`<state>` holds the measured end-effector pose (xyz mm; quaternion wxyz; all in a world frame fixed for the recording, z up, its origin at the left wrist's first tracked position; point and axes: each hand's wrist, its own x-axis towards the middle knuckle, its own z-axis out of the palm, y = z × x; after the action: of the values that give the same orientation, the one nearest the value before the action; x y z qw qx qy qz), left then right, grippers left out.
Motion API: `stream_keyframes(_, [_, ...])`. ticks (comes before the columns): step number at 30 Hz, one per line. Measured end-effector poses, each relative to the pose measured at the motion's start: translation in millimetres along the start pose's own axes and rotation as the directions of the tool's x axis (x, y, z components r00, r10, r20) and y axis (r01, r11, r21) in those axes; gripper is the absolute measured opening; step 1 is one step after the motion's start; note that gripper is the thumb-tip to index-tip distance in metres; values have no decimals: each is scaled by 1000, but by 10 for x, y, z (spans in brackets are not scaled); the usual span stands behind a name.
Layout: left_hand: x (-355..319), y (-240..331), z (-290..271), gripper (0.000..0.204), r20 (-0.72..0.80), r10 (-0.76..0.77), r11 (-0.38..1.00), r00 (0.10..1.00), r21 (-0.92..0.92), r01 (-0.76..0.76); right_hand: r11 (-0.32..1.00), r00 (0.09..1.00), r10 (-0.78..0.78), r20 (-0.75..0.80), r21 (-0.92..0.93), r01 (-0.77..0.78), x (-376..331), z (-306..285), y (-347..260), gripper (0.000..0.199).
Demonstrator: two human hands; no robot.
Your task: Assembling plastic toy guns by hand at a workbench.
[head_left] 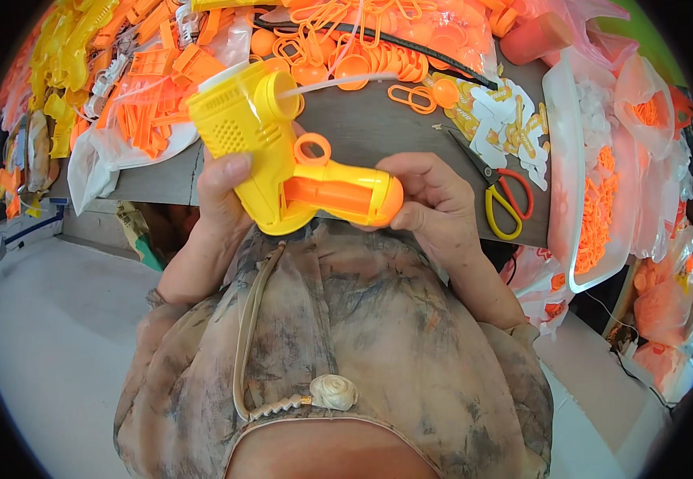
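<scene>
A yellow and orange plastic toy gun (262,136) is held up in front of my chest, over the near edge of the table. My left hand (225,188) is closed round its yellow body, with the thumb on the near face. At the handle's orange end cap, my right hand (434,199) pinches with thumb and fingers. An orange ring (312,149) stands out from the side of the handle, and an open slot along the handle shows orange inside. A thin pale strip (338,82) sticks out from the round yellow part at the top.
Scissors (503,199) with red and yellow handles lie open on the grey table (362,120). A white bin (566,184) of small orange parts stands at the right. White and yellow labels (506,120) are heaped behind the scissors. Orange parts (143,104) pile up at the far left.
</scene>
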<state>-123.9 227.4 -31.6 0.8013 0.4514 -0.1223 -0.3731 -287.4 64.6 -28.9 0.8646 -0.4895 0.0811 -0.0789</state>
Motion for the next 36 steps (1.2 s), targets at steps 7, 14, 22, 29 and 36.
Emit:
stream_keyframes(7, [-95, -46, -74, 73, 167, -90, 995, 982, -29, 97, 997, 997, 78, -12, 0, -78, -97, 56, 57, 42])
stream_keyframes(14, [43, 17, -265, 65, -62, -39, 999, 997, -11, 38, 308, 943, -297, -147, -950, -50, 200, -441, -6, 23])
stream_keyframes(22, [54, -37, -136, 51, 20, -51, 998, 998, 22, 51, -167, 857, -514, -31, -977, -135, 475, -529, 101, 18])
stream_keyframes(29, [86, -9, -99, 53, -21, -96, 993, 995, 62, 97, 317, 929, -352, -110, -948, 8, 443, -687, -93, 9])
stream_keyframes(36, [109, 2, -41, 58, -4, -124, 992, 992, 11, 124, 904, 951, 187, -247, -334, -265, 296, -478, -319, 9])
